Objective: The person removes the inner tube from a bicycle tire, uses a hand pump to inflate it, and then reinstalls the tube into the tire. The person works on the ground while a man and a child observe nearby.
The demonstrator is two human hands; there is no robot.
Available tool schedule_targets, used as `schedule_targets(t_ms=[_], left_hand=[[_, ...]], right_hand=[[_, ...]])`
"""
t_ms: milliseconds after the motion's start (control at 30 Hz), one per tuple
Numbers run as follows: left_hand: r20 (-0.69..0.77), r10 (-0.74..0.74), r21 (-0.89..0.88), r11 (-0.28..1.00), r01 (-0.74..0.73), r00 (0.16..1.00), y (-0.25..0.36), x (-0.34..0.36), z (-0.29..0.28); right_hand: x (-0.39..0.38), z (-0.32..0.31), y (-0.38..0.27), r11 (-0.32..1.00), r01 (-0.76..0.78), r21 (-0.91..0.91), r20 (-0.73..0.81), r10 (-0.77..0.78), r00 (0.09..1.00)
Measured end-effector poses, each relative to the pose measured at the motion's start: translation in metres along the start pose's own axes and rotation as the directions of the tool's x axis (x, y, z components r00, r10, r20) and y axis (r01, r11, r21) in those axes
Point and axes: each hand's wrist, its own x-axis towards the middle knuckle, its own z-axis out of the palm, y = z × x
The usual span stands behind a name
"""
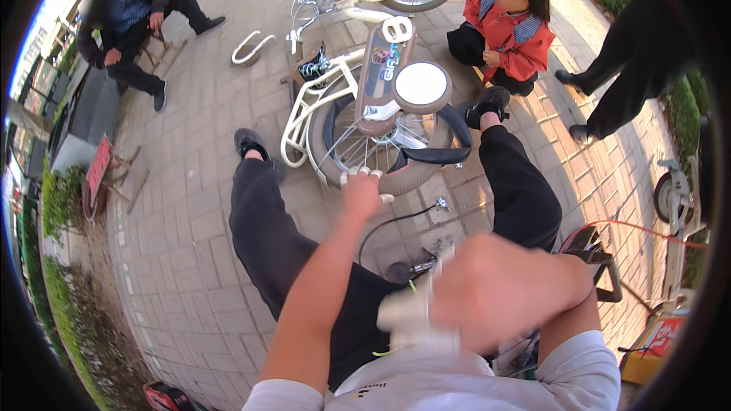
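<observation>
right hand (481, 293) blurred; left hand (362, 192) at wheel (409, 180); chain guard (375, 80) lettered

Paving (190, 183): I see the bike (371, 80) on its side
U-piece (237, 53): left of the bike
Stool (98, 171): farther left of it
Hose (403, 217): on its near side

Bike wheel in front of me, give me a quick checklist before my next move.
1. Bike lying on its side: ok.
2. Left hand at the near edge of the tyre: ok.
3. Right hand at the tyre too: not ok, it is back near your body.
4. Right hand empty: cannot tell, it is blurred.
5. Hose end apart from the tyre: ok, it lies on the paving.
6. Child keeping hands off the tyre: ok.
</observation>
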Motion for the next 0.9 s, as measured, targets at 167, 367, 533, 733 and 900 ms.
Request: schedule_targets(t_ms=[167, 367, 533, 733, 900], left_hand=[[0.062, 0.0, 0.044, 0.999, -0.003, 0.998, -0.004, 0.001, 0.005], [0.095, 0.024, 0.005, 1.0, -0.024, 0.995, -0.008, -0.003, 0.004], [0.093, -0.034, -0.069, 0.997, 0.041, 0.995, -0.004, -0.005, 0.004], [0.164, -0.074, -0.064, 0.994, 0.085, 0.984, -0.004, 0.0, -0.006], [0.168, -0.062, -0.165, 0.982, 0.09, 0.984, -0.008, 0.007, -0.016]], right_hand=[[-0.018, 0.039, 0.18, 0.666, -0.74, -0.095, -0.293, 0.692, 0.66], [0.003, 0.085, 0.243, 0.619, -0.754, -0.221, -0.124, 0.749, 0.651], [0.009, 0.098, 0.257, 0.517, -0.799, -0.309, -0.24, 0.77, 0.591], [0.03, 0.061, 0.265, 0.478, -0.777, -0.408, -0.511, 0.586, 0.629], [0.027, 0.049, 0.285, 0.542, -0.581, -0.607, -0.255, 0.559, 0.789]])
